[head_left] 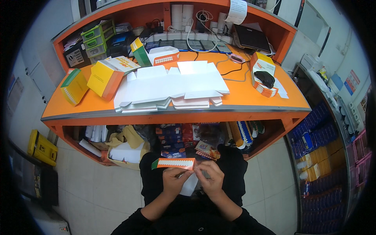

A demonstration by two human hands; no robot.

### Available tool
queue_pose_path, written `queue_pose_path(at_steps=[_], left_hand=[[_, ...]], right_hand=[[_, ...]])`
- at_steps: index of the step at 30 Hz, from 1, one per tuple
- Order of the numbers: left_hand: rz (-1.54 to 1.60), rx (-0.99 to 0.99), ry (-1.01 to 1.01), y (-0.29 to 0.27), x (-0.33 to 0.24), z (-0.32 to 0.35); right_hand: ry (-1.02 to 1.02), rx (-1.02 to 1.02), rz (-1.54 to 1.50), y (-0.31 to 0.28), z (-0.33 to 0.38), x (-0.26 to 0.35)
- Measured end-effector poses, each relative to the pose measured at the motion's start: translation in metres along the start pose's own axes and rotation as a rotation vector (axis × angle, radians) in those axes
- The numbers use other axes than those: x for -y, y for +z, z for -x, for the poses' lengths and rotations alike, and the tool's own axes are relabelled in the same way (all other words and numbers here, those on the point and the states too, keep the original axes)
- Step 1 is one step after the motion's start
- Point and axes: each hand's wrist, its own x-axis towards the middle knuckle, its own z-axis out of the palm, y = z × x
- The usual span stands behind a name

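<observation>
Above my lap I hold a cardboard carton (174,162) with an orange side, a white patterned strip and a green end. My left hand (174,182) grips it from below, near its right part. The fingers of my right hand (210,178) pinch together at the carton's right end. A white flap (190,185) hangs beneath, between the hands. On the desk ahead lies a stack of flat white carton blanks (168,85). Left of the stack are folded yellow cartons (104,80) with orange, green and white parts.
The orange desk (254,102) spans the front, with an edge strip along its near side. A black object (264,79) rests on another carton at right. Cables, a laptop (252,38) and green drawers (96,42) stand behind. Below are packed shelves and a paper-filled box (126,152).
</observation>
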Motion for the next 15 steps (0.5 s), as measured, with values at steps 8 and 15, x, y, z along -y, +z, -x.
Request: queue_pose_path(at_steps=[8, 15], left_hand=[[0.417, -0.08, -0.104, 0.003, 0.01, -0.002], [0.49, -0.194, -0.281, 0.002, 0.011, -0.011]], right_hand=[[0.073, 0.13, -0.181, -0.001, -0.007, 0.002], [0.04, 0.298, -0.085, 0.009, 0.005, -0.011]])
